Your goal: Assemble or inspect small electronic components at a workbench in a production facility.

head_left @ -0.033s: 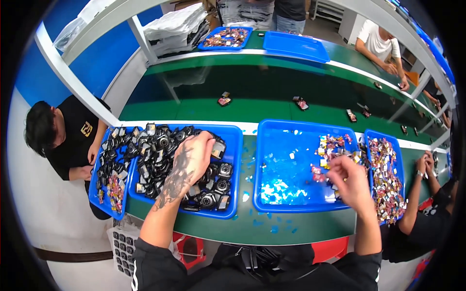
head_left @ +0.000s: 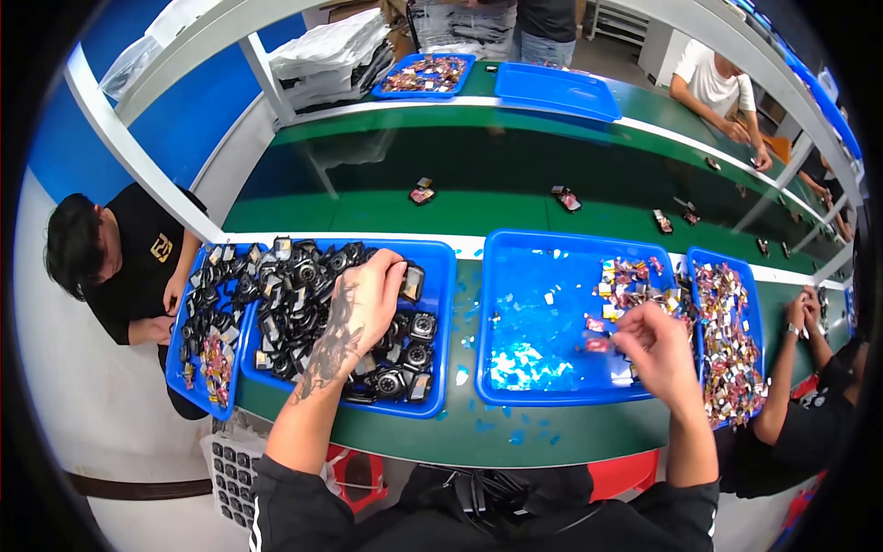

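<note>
My left hand [head_left: 366, 299], its forearm tattooed, reaches over a blue tray [head_left: 445, 322] heaped with black watch-like cases [head_left: 391, 379]. Its fingers are closed at the top of one case with a pale flat face [head_left: 413, 281]; the fingertips are partly hidden. My right hand [head_left: 660, 354] is over the second blue tray [head_left: 497, 276], thumb and fingers drawn together in a pinch. At its fingertips is a small pink-red part [head_left: 596, 342], slightly blurred. Beyond the hand lies a pile of small pink, yellow and white parts [head_left: 627, 276].
A narrow tray of similar small parts [head_left: 736, 350] stands at the right, a mixed tray [head_left: 225, 359] at the left. Blue scraps [head_left: 515, 437] dot the table edge. Several assemblies lie on the green belt [head_left: 368, 198]. Co-workers sit left [head_left: 110, 258] and right [head_left: 773, 414].
My right hand has shifted slightly left and down, its fingers closing more at the pink-red part. My left hand has hardly moved.
</note>
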{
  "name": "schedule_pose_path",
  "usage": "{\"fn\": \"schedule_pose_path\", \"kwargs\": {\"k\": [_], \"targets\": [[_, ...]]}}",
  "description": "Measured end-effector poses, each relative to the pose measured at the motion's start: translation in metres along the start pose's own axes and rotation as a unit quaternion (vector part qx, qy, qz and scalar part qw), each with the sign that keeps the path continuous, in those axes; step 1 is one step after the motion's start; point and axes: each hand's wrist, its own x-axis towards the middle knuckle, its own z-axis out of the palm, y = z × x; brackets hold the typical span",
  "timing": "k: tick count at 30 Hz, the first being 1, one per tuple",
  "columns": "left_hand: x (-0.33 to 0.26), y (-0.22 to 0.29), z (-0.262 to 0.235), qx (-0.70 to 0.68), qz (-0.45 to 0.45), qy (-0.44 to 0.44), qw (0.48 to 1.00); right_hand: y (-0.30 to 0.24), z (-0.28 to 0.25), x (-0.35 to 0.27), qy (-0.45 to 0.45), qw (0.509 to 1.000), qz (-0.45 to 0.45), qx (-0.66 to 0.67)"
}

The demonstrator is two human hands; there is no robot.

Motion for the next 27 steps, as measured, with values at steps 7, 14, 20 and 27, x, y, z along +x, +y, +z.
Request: {"fn": "schedule_pose_path", "kwargs": {"k": [7, 14, 20, 27], "targets": [[0.007, 0.031, 0.011, 0.010, 0.041, -0.002, 0.999, 0.005, 0.025, -0.009, -0.040, 0.995, -0.080, 0.053], [-0.007, 0.070, 0.036, -0.560, -0.133, -0.275, 0.770, 0.004, 0.046, -0.012, -0.020, 0.978, 0.017, 0.207], [-0.030, 0.103, 0.054, -0.486, -0.059, -0.380, 0.785, -0.007, 0.045, -0.012, -0.027, 0.964, -0.019, 0.263], [-0.044, 0.090, 0.059, -0.362, 0.095, -0.210, 0.903, -0.014, 0.056, -0.017, -0.029, 0.968, -0.021, 0.250]]}}
